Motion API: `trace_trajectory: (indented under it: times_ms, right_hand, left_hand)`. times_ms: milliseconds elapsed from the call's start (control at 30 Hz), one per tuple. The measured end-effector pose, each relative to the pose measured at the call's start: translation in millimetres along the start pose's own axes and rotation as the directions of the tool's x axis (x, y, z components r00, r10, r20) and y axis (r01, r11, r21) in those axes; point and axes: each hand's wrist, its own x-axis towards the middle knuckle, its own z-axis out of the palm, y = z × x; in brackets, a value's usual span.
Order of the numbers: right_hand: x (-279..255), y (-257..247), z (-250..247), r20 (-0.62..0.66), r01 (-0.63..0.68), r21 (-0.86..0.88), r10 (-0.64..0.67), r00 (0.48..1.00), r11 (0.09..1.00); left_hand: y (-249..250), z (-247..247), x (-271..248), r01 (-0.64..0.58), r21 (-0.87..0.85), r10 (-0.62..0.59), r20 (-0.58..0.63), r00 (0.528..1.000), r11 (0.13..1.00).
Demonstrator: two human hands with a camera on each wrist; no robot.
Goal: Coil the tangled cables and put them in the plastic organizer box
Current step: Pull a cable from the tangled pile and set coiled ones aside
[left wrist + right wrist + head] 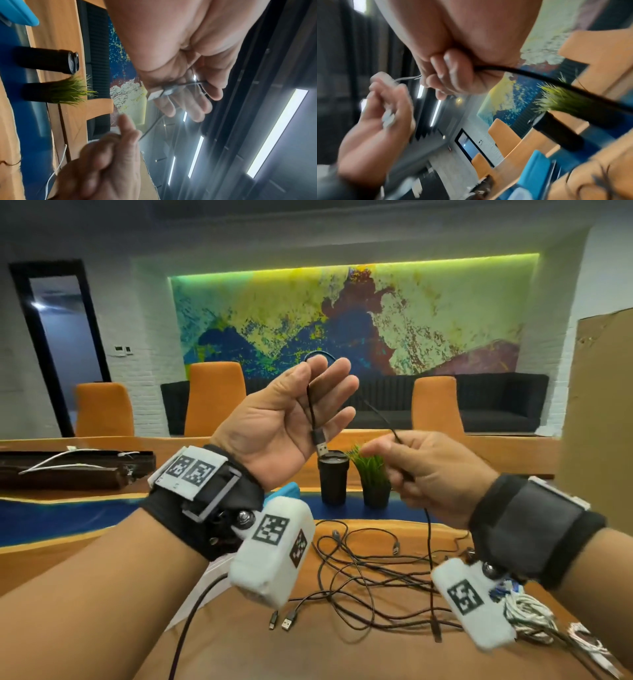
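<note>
Cable (311,405) is hanging across your left hand (291,419), plug pointing down, thumb pinching it. Your right hand (424,470), just beside and lower, is gripping its long part, running down to the table (239,642).

A large abstract mural (349,320) filled the white brick wall (144,313), edged by green-yellow strip lighting (342,265). Orange chairs (215,398) stood before a black sofa (500,402). A dark doorway (61,337) opened left.
</note>
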Motion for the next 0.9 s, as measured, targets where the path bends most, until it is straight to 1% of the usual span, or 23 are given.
trace_trajectory:
  times_ms: [33,67,100,133,167,200,233,267,300,333,367,433,500,567,600,633,667,700,733,767,800,833,900]
  right_hand:
    - [-5.2,-2.2,5.0,0.009,0.035,-0.182,-0.034,0.999,0.983]
    - [-9.8,-5.1,9.1,0.035,0.093,-0.414,-0.087,0.996,0.906]
    - [-13.8,-7.8,13.2,0.097,0.166,-0.620,-0.135,0.986,0.767]
    - [-17.7,-11.1,17.2,0.172,0.229,-0.761,-0.151,0.973,0.607]
    - [-21.6,-16.5,20.5,0.224,0.271,-0.834,-0.154,0.962,0.482]
    - [-24.4,-22.9,21.4,0.251,0.301,-0.859,-0.172,0.953,0.414]
    - [-26.1,-29.8,20.2,0.263,0.327,-0.860,-0.208,0.942,0.393]
    - [-27.3,-37.3,17.9,0.266,0.357,-0.845,-0.266,0.927,0.399]
    - [-26.7,-44.7,14.6,0.253,0.387,-0.820,-0.339,0.906,0.422]
    - [-24.7,-50.9,9.9,0.224,0.411,-0.794,-0.414,0.882,0.447]
    - [-22.3,-57.2,5.4,0.186,0.428,-0.773,-0.477,0.859,0.469]
    - [-15.2,-64.3,-3.8,0.093,0.441,-0.727,-0.560,0.823,0.527]
    - [-4.0,-61.2,-11.8,-0.045,0.424,-0.664,-0.600,0.799,0.616]
    - [6.2,-49.2,-15.1,-0.209,0.369,-0.580,-0.571,0.794,0.726]
    - [8.5,-41.1,-13.8,-0.255,0.333,-0.546,-0.531,0.808,0.769]
    - [8.7,-30.9,-9.9,-0.246,0.292,-0.530,-0.474,0.846,0.796]
    - [5.6,-20.5,-3.5,-0.182,0.251,-0.531,-0.399,0.899,0.809]
    - [-0.3,-11.6,4.9,-0.079,0.216,-0.557,-0.310,0.948,0.802]
    - [-7.9,-5.7,14.2,0.029,0.195,-0.605,-0.223,0.974,0.772]
    - [-15.1,-3.6,22.8,0.115,0.204,-0.666,-0.172,0.978,0.717]
    - [-20.5,-6.0,27.8,0.172,0.240,-0.720,-0.167,0.971,0.652]
    - [-22.8,-12.3,29.3,0.203,0.281,-0.755,-0.197,0.959,0.592]
    - [-20.4,-29.1,22.6,0.208,0.346,-0.781,-0.305,0.929,0.519]
  left_hand:
    - [0.3,0.8,1.8,-0.011,-0.003,0.011,-0.013,1.000,1.000]
    - [0.6,1.1,3.8,-0.023,0.013,0.023,-0.038,0.999,1.000]
    - [0.0,1.1,5.5,-0.031,0.056,0.035,-0.071,0.997,0.998]
    - [-1.5,0.4,7.0,-0.031,0.136,0.046,-0.113,0.992,0.990]
    - [-4.7,-0.3,7.8,-0.026,0.261,0.070,-0.160,0.985,0.965]
    - [-8.6,-1.0,6.9,-0.027,0.423,0.115,-0.184,0.976,0.906]
    - [-12.9,-1.5,4.1,-0.041,0.592,0.166,-0.158,0.973,0.805]
    - [-18.2,-2.6,0.5,-0.064,0.736,0.191,-0.090,0.978,0.674]
    - [-23.7,-4.4,-2.9,-0.089,0.830,0.177,-0.012,0.984,0.551]
    - [-27.8,-5.9,-6.2,-0.104,0.873,0.136,0.044,0.990,0.476]
    - [-31.0,-7.0,-9.3,-0.087,0.880,0.080,0.056,0.995,0.466]
    - [-33.1,-7.6,-13.7,-0.018,0.853,-0.025,0.036,0.999,0.521]
    - [-33.1,-5.9,-18.0,0.037,0.796,-0.100,0.031,0.994,0.605]
    - [-32.0,-1.5,-21.8,0.090,0.629,-0.137,0.027,0.990,0.772]
    - [-30.6,1.6,-21.6,0.109,0.511,-0.139,0.021,0.990,0.853]
    - [-28.7,3.4,-20.3,0.105,0.405,-0.121,0.013,0.993,0.908]
    - [-26.9,4.7,-18.4,0.082,0.326,-0.087,-0.001,0.996,0.942]
    - [-25.8,4.9,-15.7,0.050,0.287,-0.049,-0.012,0.999,0.957]
    - [-24.5,4.6,-12.7,0.017,0.307,-0.011,-0.021,1.000,0.951]
    - [-24.3,3.2,-9.9,-0.019,0.401,0.035,-0.032,0.999,0.916]
    - [-24.8,0.3,-8.0,-0.057,0.545,0.088,-0.031,0.996,0.837]
    - [-26.2,-2.9,-6.7,-0.094,0.687,0.128,0.002,0.992,0.721]
    - [-29.7,-8.9,-8.3,-0.142,0.855,0.110,0.100,0.989,0.499]
